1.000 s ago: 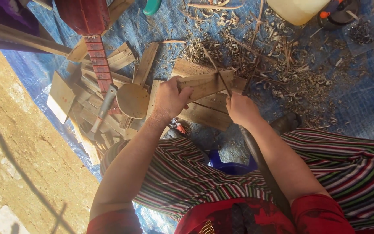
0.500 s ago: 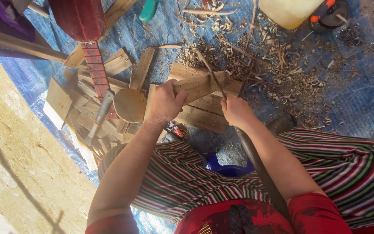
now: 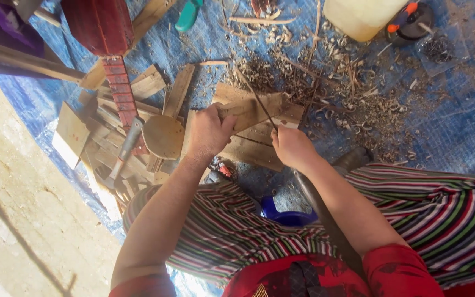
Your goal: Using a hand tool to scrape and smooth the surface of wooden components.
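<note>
Two bare hands work at the centre of the head view: the left hand (image 3: 209,132) is closed around the near end of a flat wooden slat (image 3: 251,110), pinning it against the boards beneath, while the right hand (image 3: 292,147) is clenched on the lower end of a thin dark blade (image 3: 255,96) that slants up and left across the slat. The slat lies just above both hands, resting on a stack of planks (image 3: 248,148) in mid-frame. To my eye the risk is plain: the blade's edge passes close by the left thumb, and if the slat twists on the loose planks or the grain gives way suddenly, the blade could skid toward those fingers. The loose shavings (image 3: 353,99) scattered at upper right could also let the stack slide. Everything sits on a blue tarpaulin (image 3: 457,126) spread over the ground, with bare pale earth (image 3: 23,220) at lower left. A hammer (image 3: 125,148) lies among offcuts at left beside a round wooden disc (image 3: 163,136), a red stringed instrument (image 3: 108,49) reaches in from the upper left, and a pale plastic jug (image 3: 361,16) stands at the top edge. Striped trousers (image 3: 232,231) fill the lower frame.
</note>
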